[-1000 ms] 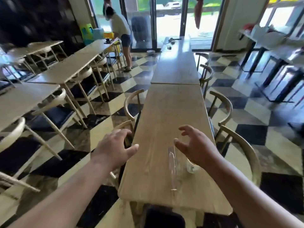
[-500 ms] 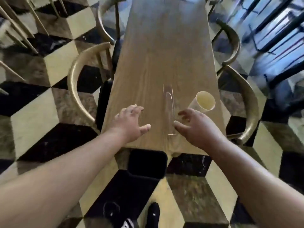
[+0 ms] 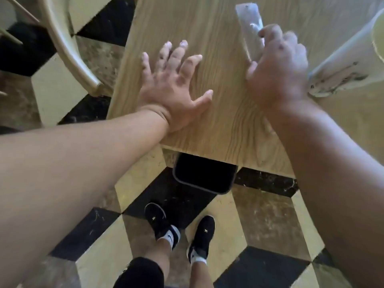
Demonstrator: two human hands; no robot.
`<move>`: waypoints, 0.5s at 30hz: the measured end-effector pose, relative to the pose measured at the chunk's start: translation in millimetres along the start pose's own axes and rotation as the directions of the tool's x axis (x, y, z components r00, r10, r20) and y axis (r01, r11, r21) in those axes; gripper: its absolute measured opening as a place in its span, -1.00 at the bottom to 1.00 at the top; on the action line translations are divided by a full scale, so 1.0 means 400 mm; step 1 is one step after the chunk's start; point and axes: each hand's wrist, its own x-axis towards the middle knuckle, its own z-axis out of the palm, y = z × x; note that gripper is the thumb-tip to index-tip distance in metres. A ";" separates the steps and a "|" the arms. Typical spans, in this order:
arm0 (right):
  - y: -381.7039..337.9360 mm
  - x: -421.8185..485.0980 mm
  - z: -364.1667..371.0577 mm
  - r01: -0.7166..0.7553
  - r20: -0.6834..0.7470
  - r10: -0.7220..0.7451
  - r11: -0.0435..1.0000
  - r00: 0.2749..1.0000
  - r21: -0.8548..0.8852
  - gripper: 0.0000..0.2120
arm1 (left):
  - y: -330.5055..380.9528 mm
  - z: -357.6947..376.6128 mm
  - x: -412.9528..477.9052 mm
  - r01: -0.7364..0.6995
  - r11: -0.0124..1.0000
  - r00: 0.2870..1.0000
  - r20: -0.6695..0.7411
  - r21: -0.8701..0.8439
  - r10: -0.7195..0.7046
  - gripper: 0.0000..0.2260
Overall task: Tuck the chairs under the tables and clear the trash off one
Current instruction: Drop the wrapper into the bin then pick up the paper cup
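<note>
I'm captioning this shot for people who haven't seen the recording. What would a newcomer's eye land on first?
Two bare arms reach in over the near end of a wooden table. The left hand is spread flat on the tabletop, while the right hand curls over a clear acrylic sign holder. A pale paper cup lies tipped over at the right edge, and black sneakers stand on the checkered floor below.

light: soft, even | blur: motion smear throughout | edges: wide-angle stretch
</note>
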 end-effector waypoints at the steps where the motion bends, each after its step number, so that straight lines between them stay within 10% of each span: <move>1: -0.001 -0.009 0.000 -0.002 0.016 0.002 0.999 1.000 0.047 -0.47 | 0.000 0.001 -0.002 -0.001 1.000 1.000 -0.003 -0.013 0.001 -0.28; 9: 0.013 -0.136 -0.055 -0.174 0.204 0.098 0.901 0.974 0.397 -0.24 | -0.001 -0.003 -0.008 0.014 1.000 1.000 -0.015 -0.023 -0.014 -0.31; 15: 0.024 -0.276 -0.079 -0.127 0.191 -0.013 0.704 0.981 0.699 -0.84 | -0.001 -0.002 -0.009 0.014 1.000 1.000 -0.026 -0.011 -0.014 -0.31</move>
